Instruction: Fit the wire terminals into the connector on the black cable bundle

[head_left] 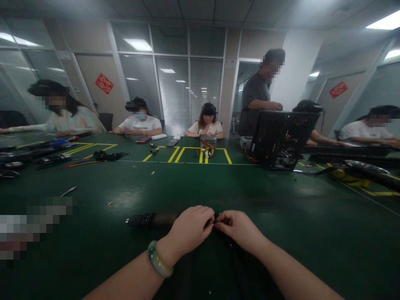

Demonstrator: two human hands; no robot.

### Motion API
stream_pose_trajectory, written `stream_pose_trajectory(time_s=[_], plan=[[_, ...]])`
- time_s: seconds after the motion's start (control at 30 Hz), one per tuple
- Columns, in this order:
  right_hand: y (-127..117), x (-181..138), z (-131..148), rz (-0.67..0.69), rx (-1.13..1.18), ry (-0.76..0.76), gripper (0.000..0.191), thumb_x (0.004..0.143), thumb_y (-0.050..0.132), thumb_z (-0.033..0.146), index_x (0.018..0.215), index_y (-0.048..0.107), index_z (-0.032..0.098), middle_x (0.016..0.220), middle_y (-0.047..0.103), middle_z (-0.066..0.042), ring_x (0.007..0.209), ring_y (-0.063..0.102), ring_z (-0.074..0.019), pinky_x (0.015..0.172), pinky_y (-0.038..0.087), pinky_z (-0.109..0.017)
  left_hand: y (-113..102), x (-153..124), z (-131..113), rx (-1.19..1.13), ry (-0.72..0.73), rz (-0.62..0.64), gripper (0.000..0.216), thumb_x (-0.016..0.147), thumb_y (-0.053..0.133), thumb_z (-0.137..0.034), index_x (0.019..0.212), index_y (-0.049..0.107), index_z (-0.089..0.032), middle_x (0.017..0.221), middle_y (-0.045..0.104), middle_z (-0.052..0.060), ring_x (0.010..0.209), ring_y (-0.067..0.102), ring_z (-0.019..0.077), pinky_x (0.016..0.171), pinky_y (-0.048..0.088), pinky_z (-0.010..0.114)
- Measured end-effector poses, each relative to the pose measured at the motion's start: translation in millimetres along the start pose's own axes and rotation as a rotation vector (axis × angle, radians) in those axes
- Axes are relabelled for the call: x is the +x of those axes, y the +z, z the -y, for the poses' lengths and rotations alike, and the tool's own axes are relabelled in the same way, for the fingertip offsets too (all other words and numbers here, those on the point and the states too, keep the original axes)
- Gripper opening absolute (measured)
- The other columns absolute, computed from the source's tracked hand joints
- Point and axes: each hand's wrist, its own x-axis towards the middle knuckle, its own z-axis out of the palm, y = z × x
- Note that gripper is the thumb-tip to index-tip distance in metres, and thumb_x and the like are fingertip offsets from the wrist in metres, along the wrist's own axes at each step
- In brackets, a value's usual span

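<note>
A dark, tube-shaped electric screwdriver [153, 220] lies across the green table in front of me, its metal tip pointing left. My left hand [193, 227], with a green bangle on the wrist, is closed over the rear part of it and hides that end. Close against those fingertips, my right hand [239, 228] is closed in a pinch. A small brassy spot [212, 222] shows between the two hands, but what the right fingers hold is too small and covered to name. Dark shapes beneath the right hand are hard to make out.
A black computer case [281, 139] stands at the back right. Cables [96, 158] and dark parts lie at left. A power supply [208, 141] with coloured wires sits at the far side. Several people sit around the table, and one person [261, 91] stands. A thin pale stick [68, 191] lies left.
</note>
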Motion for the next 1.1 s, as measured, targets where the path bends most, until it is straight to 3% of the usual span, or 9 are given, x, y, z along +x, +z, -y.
stream_pose_trajectory(time_s=[0.23,0.77,1.1], plan=[[-1.4,-3.0,3.1,-0.029,-0.064,0.047,0.012,0.086,0.064,0.033,0.086,0.070,0.022,0.078,0.068,0.002,0.067,0.059,-0.0145,0.056,0.037,-0.023,-0.7,-0.3,-0.2,0.011,-0.008,0.000,0.006,0.088,0.054,-0.021,0.093,0.058,-0.022,0.091,0.062,0.001,0.087,0.058,0.0194,0.078,0.044,0.032],[-1.0,-1.6,1.4,-0.006,-0.077,-0.005,0.012,0.088,0.062,0.030,0.092,0.070,0.023,0.085,0.069,0.002,0.074,0.061,-0.0147,0.063,0.040,-0.023,3.0,0.8,1.7,0.002,-0.014,0.011,0.005,0.087,0.056,-0.019,0.092,0.057,-0.021,0.093,0.062,0.002,0.090,0.057,0.0198,0.080,0.044,0.032],[-0.8,-3.2,2.9,-0.035,-0.061,-0.001,0.009,0.087,0.061,0.028,0.086,0.069,0.023,0.078,0.068,0.003,0.068,0.060,-0.0133,0.057,0.038,-0.021,7.4,-0.7,5.8,-0.032,-0.049,-0.006,0.012,0.086,0.058,-0.021,0.097,0.055,-0.021,0.099,0.062,0.002,0.092,0.059,0.0197,0.083,0.045,0.033]])
